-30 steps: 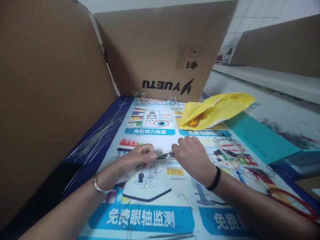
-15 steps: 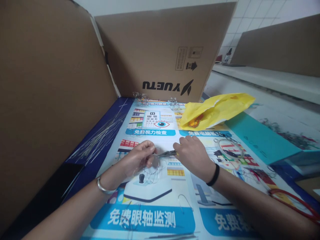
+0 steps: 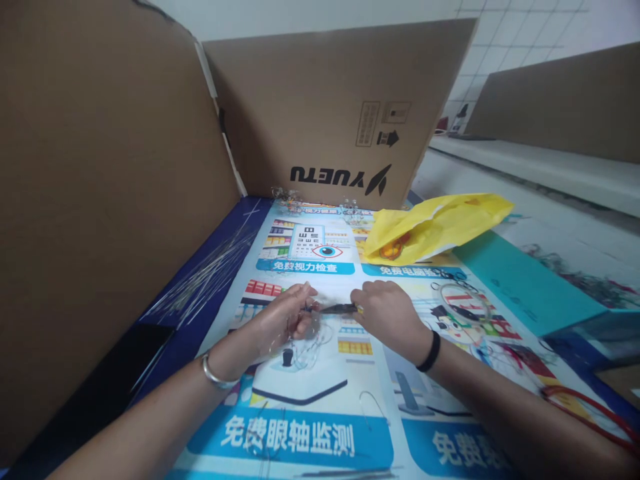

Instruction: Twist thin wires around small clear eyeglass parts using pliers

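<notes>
My right hand (image 3: 387, 313) is closed around the handles of needle-nose pliers (image 3: 337, 309), whose jaws point left. The jaw tips reach the fingers of my left hand (image 3: 287, 317). Its thumb and fingers pinch a piece of thin wire work (image 3: 310, 340), which hangs in fine loops below the hand. The wire is faint and its exact shape is hard to make out. Loose bent wire (image 3: 370, 407) lies on the printed poster sheet (image 3: 320, 373) under my hands.
Long straight wires (image 3: 205, 267) lie at the left on blue cloth. Cardboard panels (image 3: 320, 113) stand behind and left. A yellow bag (image 3: 440, 227) and a teal box (image 3: 525, 283) sit at right. Clear wire clusters (image 3: 353, 210) lie at the back; a red cord (image 3: 585, 400) is near my right forearm.
The view has shifted slightly, so the scene sits a little lower and to the right. The pliers have turned to lie nearly level, and their tips remain at my left fingers.
</notes>
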Tool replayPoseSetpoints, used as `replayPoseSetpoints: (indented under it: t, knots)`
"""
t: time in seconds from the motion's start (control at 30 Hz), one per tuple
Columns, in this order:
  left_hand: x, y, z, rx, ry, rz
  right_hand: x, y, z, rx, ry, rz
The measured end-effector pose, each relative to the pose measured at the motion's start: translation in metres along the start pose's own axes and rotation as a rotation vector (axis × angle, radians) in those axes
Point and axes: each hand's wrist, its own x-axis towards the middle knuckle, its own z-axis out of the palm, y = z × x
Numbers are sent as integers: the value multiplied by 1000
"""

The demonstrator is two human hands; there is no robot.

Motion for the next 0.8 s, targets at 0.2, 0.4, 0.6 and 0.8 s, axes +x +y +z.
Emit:
replayPoseSetpoints:
  t: [0.2, 0.4, 0.6, 0.8]
  knots:
    - [-1, 8, -10, 321, 21, -8, 0, -2, 4, -1, -36, 12]
    - [-3, 23, -19, 719, 87, 60, 1, -5, 11, 24, -33, 4]
    - [-23, 46, -9, 1273, 281, 521, 1, -6, 12, 22, 3, 10]
    - [-37, 27, 2, 1529, 107, 348, -2, -9, 12, 12, 26, 9]
